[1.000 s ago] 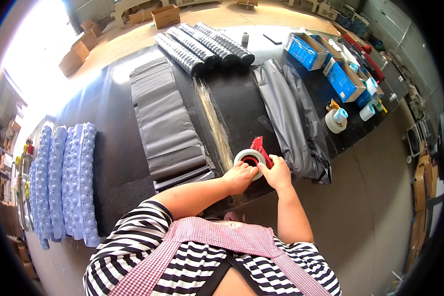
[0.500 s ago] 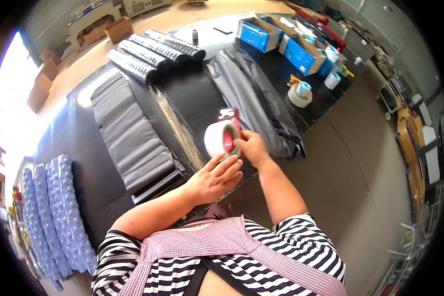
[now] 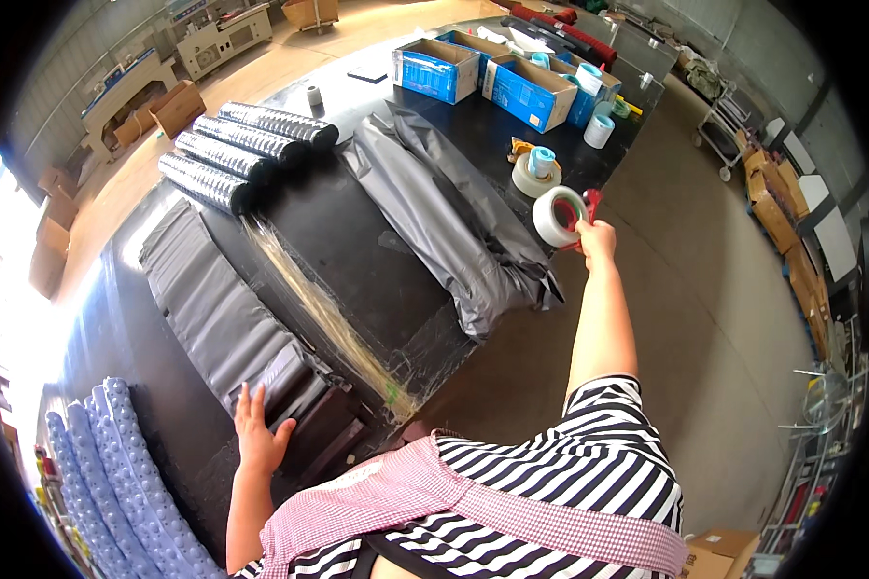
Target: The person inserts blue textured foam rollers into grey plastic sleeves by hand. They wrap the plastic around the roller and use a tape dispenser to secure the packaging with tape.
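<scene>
My right hand (image 3: 599, 241) grips a red tape dispenser (image 3: 589, 207) loaded with a wide roll of whitish tape (image 3: 554, 216), out at the table's right edge. Just beyond it, another tape roll (image 3: 536, 176) lies on the table with a small light-blue roll on top. My left hand (image 3: 258, 431), fingers spread, rests at the near end of a flat stack of grey plastic bags (image 3: 227, 299). Between the hands lies a long grey plastic-wrapped bundle (image 3: 434, 212), its near end by the table edge. Strips of clear tape (image 3: 319, 299) run along the black tabletop (image 3: 357, 261).
Several black rolls in shiny wrap (image 3: 212, 169) lie at the far left. Blue cartons (image 3: 526, 92) stand at the far right. Padded blue rolls (image 3: 145, 473) lie near left. Beyond the right table edge are the floor, a trolley (image 3: 724, 140) and cardboard stacks (image 3: 777, 203).
My hands have parted. The right hand has carried the tape dispenser right and away to the table's edge; the left has let go of the tape roll and moved left to the grey bags.
</scene>
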`<state>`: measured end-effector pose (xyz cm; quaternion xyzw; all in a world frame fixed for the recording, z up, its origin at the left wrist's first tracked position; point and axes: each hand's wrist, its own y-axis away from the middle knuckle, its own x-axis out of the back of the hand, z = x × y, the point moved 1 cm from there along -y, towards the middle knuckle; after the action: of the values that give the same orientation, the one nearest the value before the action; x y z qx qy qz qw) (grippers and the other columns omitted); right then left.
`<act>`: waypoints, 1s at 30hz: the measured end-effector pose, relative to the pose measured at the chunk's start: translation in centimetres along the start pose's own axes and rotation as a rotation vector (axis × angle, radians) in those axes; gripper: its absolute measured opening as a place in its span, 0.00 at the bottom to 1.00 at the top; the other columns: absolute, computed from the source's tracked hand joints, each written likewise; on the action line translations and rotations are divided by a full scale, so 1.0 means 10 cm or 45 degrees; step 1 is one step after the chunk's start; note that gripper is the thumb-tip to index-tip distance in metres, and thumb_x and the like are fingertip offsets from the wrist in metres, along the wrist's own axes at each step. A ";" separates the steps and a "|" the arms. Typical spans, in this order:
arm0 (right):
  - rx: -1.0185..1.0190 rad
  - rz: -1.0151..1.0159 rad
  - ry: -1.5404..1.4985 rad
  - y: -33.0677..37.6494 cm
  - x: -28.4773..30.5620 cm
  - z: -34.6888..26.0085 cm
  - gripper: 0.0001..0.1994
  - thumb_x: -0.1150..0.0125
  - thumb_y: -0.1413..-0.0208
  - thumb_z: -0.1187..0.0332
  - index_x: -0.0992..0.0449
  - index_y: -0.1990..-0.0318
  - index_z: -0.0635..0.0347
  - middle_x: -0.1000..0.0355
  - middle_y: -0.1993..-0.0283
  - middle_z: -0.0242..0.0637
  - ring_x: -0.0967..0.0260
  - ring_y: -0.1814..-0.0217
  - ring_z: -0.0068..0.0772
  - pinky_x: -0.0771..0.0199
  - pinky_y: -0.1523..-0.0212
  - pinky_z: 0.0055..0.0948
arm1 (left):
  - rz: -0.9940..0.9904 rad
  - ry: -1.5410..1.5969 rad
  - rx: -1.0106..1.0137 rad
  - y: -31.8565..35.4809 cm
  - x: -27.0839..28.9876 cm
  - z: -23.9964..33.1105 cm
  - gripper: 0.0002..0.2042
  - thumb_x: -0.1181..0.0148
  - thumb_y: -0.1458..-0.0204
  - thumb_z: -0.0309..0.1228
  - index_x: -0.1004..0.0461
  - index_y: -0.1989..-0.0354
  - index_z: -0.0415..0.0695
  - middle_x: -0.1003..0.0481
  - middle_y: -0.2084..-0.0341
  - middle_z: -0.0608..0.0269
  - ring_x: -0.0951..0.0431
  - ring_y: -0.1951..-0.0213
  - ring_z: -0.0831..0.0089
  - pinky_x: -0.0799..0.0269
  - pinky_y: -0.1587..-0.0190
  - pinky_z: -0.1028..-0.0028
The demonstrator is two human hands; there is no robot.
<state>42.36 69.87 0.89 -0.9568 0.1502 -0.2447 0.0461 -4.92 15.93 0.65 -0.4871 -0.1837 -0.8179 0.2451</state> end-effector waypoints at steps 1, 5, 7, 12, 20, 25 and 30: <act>-0.189 -0.022 0.101 -0.14 -0.11 0.14 0.17 0.31 0.52 0.61 0.20 0.71 0.73 0.22 0.72 0.50 0.22 0.69 0.35 0.25 0.65 0.38 | -0.065 -0.044 0.017 0.01 -0.07 0.00 0.40 0.29 0.51 0.39 0.40 0.28 0.50 0.50 0.26 0.47 0.51 0.26 0.44 0.57 0.26 0.50; -0.382 0.142 0.397 -0.61 -0.50 0.79 0.18 0.26 0.52 0.61 0.18 0.65 0.72 0.20 0.68 0.49 0.20 0.70 0.40 0.21 0.68 0.40 | -0.070 -0.220 -0.092 -0.07 -0.29 0.07 0.34 0.35 0.46 0.41 0.37 0.30 0.51 0.49 0.26 0.49 0.53 0.25 0.45 0.59 0.26 0.48; -0.386 0.029 0.246 -0.71 -0.55 0.87 0.18 0.28 0.48 0.61 0.19 0.62 0.72 0.20 0.65 0.45 0.22 0.70 0.40 0.18 0.68 0.40 | -0.068 -0.201 -0.122 -0.07 -0.29 0.07 0.32 0.38 0.45 0.42 0.35 0.31 0.51 0.48 0.26 0.49 0.54 0.25 0.46 0.60 0.26 0.47; 0.064 -0.263 0.173 -0.17 -0.61 0.19 0.34 0.29 0.46 0.47 0.25 0.47 0.73 0.22 0.55 0.49 0.24 0.49 0.43 0.24 0.47 0.40 | -0.090 -0.241 -0.031 0.01 -0.22 0.06 0.32 0.39 0.44 0.42 0.36 0.30 0.51 0.51 0.25 0.48 0.56 0.24 0.45 0.63 0.25 0.49; 0.703 -0.962 0.316 0.63 -0.89 -0.25 0.47 0.24 0.53 0.64 0.45 0.28 0.74 0.44 0.25 0.56 0.49 0.21 0.43 0.52 0.25 0.33 | -0.063 -0.224 -0.039 0.06 -0.33 -0.04 0.33 0.43 0.39 0.49 0.43 0.26 0.58 0.56 0.23 0.49 0.63 0.23 0.47 0.71 0.25 0.46; 0.821 -0.883 1.066 0.75 -1.03 -0.27 0.39 0.30 0.48 0.69 0.40 0.28 0.55 0.39 0.32 0.58 0.40 0.30 0.59 0.41 0.31 0.45 | -0.027 -0.166 -0.047 0.16 -0.43 -0.12 0.32 0.48 0.37 0.51 0.43 0.26 0.57 0.56 0.24 0.47 0.64 0.23 0.46 0.72 0.25 0.44; 1.034 -0.658 1.439 1.32 -1.07 -0.67 0.35 0.34 0.46 0.70 0.37 0.29 0.45 0.45 0.29 0.55 0.42 0.30 0.58 0.37 0.34 0.51 | -0.017 -0.161 -0.040 0.19 -0.44 -0.12 0.32 0.50 0.37 0.52 0.44 0.25 0.58 0.57 0.24 0.46 0.64 0.23 0.45 0.73 0.26 0.43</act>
<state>26.71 60.49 -0.24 -0.5975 -0.1813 -0.7391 0.2528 -2.87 14.75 -3.66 -0.5406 -0.1892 -0.7898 0.2197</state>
